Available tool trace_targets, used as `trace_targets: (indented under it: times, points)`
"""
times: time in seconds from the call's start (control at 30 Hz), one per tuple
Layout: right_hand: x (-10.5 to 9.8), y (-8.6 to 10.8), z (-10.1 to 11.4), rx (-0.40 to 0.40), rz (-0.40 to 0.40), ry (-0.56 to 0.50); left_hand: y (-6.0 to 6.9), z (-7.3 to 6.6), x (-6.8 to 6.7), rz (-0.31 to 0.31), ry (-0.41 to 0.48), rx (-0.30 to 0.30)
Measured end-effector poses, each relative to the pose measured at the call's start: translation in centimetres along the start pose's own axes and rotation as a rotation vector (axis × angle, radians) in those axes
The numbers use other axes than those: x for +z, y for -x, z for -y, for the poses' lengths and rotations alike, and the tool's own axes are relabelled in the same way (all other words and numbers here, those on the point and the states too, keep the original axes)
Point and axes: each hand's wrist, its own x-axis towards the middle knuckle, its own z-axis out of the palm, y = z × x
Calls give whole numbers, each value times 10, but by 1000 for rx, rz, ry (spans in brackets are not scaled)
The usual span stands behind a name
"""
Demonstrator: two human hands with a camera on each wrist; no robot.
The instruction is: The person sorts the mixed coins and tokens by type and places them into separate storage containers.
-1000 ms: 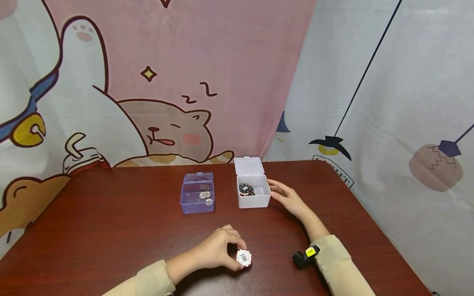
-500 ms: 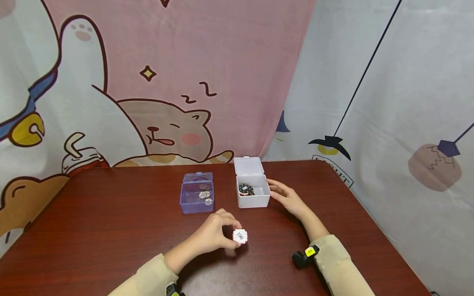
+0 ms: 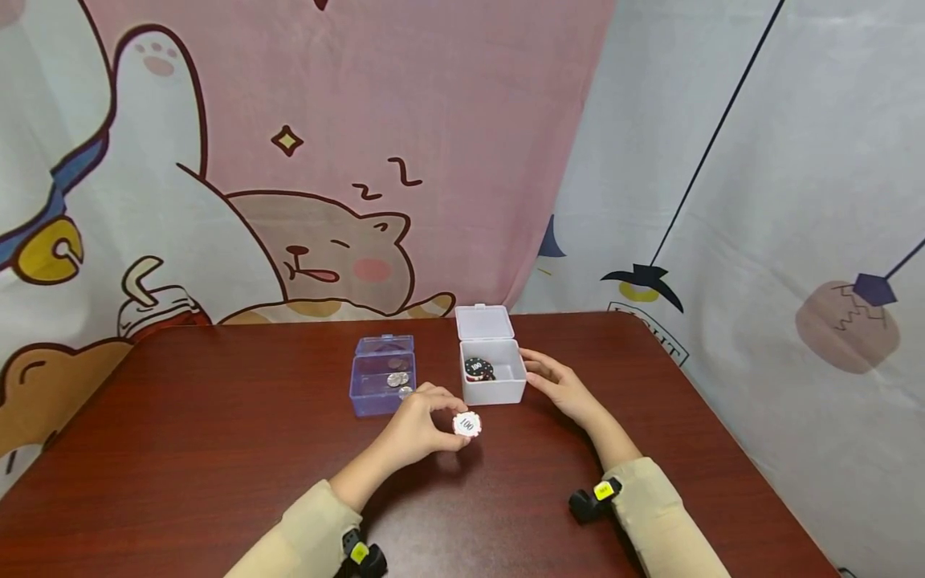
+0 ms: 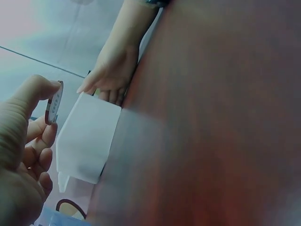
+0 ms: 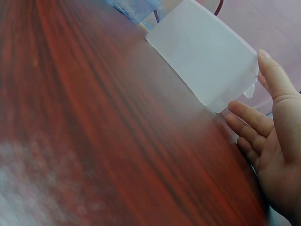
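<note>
Between thumb and fingers my left hand point(image 3: 422, 425) pinches a white poker chip point(image 3: 467, 424) marked 100, held above the table in front of the two boxes. In the left wrist view the chip point(image 4: 54, 102) appears edge-on, with a dark reddish rim. My right hand point(image 3: 567, 391) rests at the right side of an open white box point(image 3: 495, 392), fingers fairly straight along its wall. Black poker chips point(image 3: 478, 368) lie in the left part of that box. The right wrist view has the right hand point(image 5: 273, 127) against the box's end point(image 5: 202, 52).
An open translucent blue box point(image 3: 372, 404) with several silver coins point(image 3: 397, 379) stands left of the white box. Both hinged lids are raised at the back. Everything is on a dark red-brown table point(image 3: 217, 449), with a printed curtain point(image 3: 470, 160) behind.
My left hand has moved forward, away from me, carrying the white poker chip closer to the boxes. The right hand stays at the white box.
</note>
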Motion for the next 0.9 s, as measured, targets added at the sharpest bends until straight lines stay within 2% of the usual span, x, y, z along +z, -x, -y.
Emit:
trace_targets:
  times: [0.4,0.57,0.9]
  points:
    - [1,0,1,-5,-4,-1,-27,4,4,-130,-66,-15]
    - [1,-1,0,8,-9,11,-37,4,5,-177,-49,-52]
    - [0,0,2,13,-2,2,-58,7,8,-233,-64,-108]
